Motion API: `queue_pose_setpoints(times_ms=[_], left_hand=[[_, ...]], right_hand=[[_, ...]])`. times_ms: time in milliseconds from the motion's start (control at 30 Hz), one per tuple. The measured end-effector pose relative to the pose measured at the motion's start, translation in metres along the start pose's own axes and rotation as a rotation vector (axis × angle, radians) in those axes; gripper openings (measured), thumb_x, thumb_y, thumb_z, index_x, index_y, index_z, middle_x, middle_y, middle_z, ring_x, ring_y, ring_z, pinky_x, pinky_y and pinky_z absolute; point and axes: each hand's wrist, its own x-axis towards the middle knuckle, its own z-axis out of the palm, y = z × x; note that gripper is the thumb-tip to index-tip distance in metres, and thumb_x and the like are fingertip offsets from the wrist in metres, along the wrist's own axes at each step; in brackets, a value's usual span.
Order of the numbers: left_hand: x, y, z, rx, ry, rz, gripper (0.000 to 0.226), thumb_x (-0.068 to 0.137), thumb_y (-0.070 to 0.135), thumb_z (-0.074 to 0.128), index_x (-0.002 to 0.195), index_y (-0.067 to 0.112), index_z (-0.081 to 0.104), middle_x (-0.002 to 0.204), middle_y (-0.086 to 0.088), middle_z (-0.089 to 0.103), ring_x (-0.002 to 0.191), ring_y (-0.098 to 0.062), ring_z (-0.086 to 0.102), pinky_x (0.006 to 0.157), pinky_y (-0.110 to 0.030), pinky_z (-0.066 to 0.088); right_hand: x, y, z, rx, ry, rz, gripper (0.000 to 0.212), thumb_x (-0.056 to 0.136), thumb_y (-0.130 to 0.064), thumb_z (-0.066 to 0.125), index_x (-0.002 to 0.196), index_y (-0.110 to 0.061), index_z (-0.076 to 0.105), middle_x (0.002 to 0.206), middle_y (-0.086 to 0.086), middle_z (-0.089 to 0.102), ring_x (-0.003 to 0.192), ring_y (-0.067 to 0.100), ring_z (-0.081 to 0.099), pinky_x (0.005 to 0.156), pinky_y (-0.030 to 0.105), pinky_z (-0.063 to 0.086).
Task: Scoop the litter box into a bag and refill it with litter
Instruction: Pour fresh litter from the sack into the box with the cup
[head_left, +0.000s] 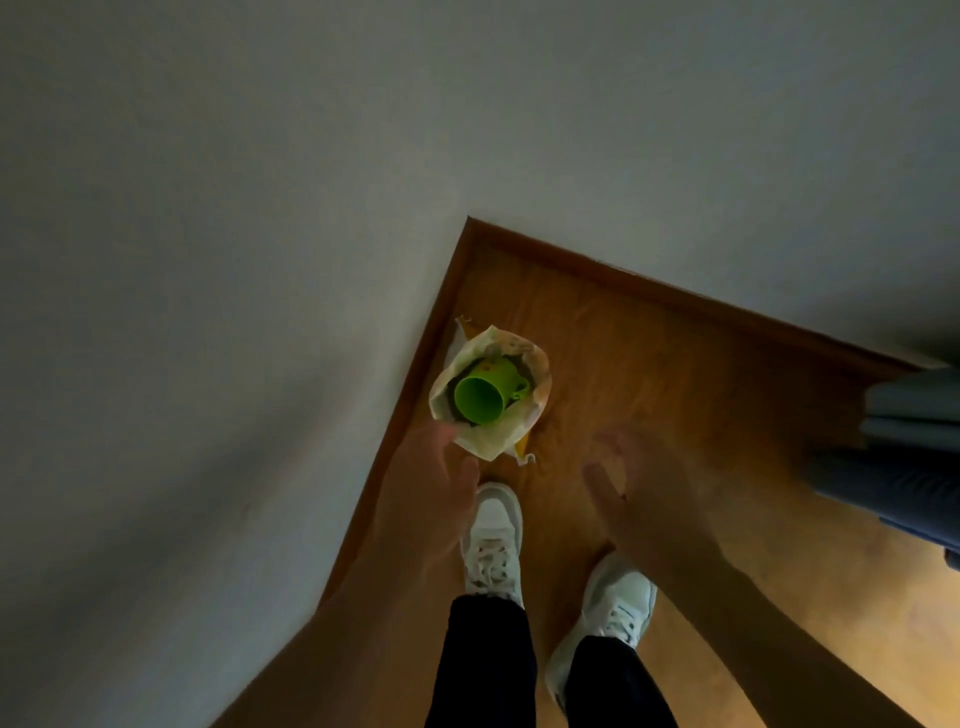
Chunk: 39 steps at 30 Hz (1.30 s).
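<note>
At frame centre an open litter bag (488, 397) stands on the wooden floor (649, 353) in the wall corner, a green cup (480, 397) lying inside. The left hand (434, 493) reaches just below its rim, the right hand (639, 499) lower right — both blurred, fingers seemingly spread, gripping nothing.

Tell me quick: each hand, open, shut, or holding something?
Left hand: open, holding nothing, reaching toward the bag; blurred.
Right hand: open, fingers spread, holding nothing.
</note>
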Motion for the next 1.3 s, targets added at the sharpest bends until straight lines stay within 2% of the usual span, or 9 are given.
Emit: queue_pose_setpoints(times_ms=[167,400,533,633,800,967,1100,1200,1300], left_hand=[[0.057,-0.039,0.032,0.01,0.028,-0.048,0.038,0.093,0.018,0.06,0.131,0.014,0.057,0.121,-0.005,0.063,0.111,-0.019,0.059,0.09,-0.031,0.048],[0.132,-0.065,0.076,0.201,0.096,0.076,0.052,0.089,0.02,0.069,0.137,0.013,0.053,0.129,-0.009,0.057,0.12,-0.026,0.051,0.092,-0.036,0.048],[0.16,-0.083,0.089,0.237,0.136,0.005,0.033,0.092,0.02,0.065,0.124,0.012,0.059,0.11,-0.009,0.061,0.102,-0.027,0.058,0.077,-0.034,0.046],[0.169,-0.095,0.089,0.206,0.163,0.019,0.01,0.091,0.017,0.066,0.099,0.012,0.064,0.086,-0.006,0.06,0.077,-0.024,0.059,0.067,-0.041,0.053],[0.174,-0.094,0.083,0.191,0.195,0.096,0.014,0.091,0.01,0.066,0.08,0.015,0.058,0.071,0.001,0.053,0.062,-0.012,0.051,0.053,-0.029,0.043],[0.165,-0.069,0.071,0.15,0.196,0.155,0.015,0.091,0.01,0.068,0.081,0.015,0.059,0.069,0.003,0.055,0.062,-0.006,0.052,0.053,-0.017,0.033],[0.135,-0.045,0.057,0.121,0.201,0.204,0.016,0.089,0.009,0.07,0.078,0.015,0.06,0.067,0.005,0.055,0.061,-0.005,0.052,0.051,-0.019,0.037],[0.105,-0.026,0.046,0.118,0.217,0.245,0.015,0.089,0.009,0.07,0.08,0.016,0.061,0.067,0.006,0.055,0.06,-0.008,0.053,0.052,-0.027,0.045],[0.071,-0.004,0.039,0.092,0.232,0.27,0.017,0.089,0.01,0.071,0.077,0.016,0.061,0.064,0.006,0.054,0.057,-0.008,0.052,0.051,-0.022,0.04]], right_hand=[[0.06,0.005,0.046,0.016,0.006,-0.024,0.025,0.098,-0.019,0.057,0.121,-0.01,0.062,0.121,0.006,0.059,0.105,0.01,0.046,0.088,0.02,0.028],[0.131,0.022,0.091,0.11,0.058,0.109,0.044,0.092,-0.03,0.065,0.132,-0.019,0.05,0.12,0.003,0.053,0.095,0.011,0.048,0.07,0.022,0.034],[0.161,0.035,0.118,0.116,0.06,0.13,0.035,0.09,-0.033,0.066,0.119,-0.017,0.057,0.102,-0.005,0.051,0.087,0.009,0.047,0.072,0.023,0.035],[0.176,0.042,0.135,0.109,0.093,0.162,0.011,0.094,-0.033,0.061,0.089,-0.023,0.059,0.077,-0.01,0.06,0.064,0.005,0.056,0.056,0.018,0.04],[0.186,0.047,0.13,0.111,0.123,0.202,0.033,0.098,-0.022,0.055,0.065,-0.025,0.052,0.061,-0.006,0.057,0.047,0.002,0.052,0.039,0.012,0.036],[0.166,0.041,0.104,0.119,0.105,0.17,0.033,0.094,-0.009,0.052,0.063,-0.02,0.053,0.061,-0.001,0.057,0.051,0.01,0.053,0.045,0.025,0.046],[0.132,0.039,0.072,0.115,0.142,0.138,0.038,0.094,-0.01,0.057,0.059,-0.023,0.048,0.057,-0.004,0.054,0.044,0.006,0.048,0.04,0.014,0.033],[0.102,0.039,0.048,0.155,0.178,0.12,0.037,0.094,-0.009,0.057,0.059,-0.019,0.05,0.053,-0.004,0.05,0.041,0.001,0.05,0.039,0.012,0.037],[0.073,0.044,0.025,0.1,0.195,0.069,0.038,0.093,-0.01,0.057,0.057,-0.019,0.048,0.052,-0.004,0.047,0.041,0.005,0.04,0.04,0.013,0.036]])
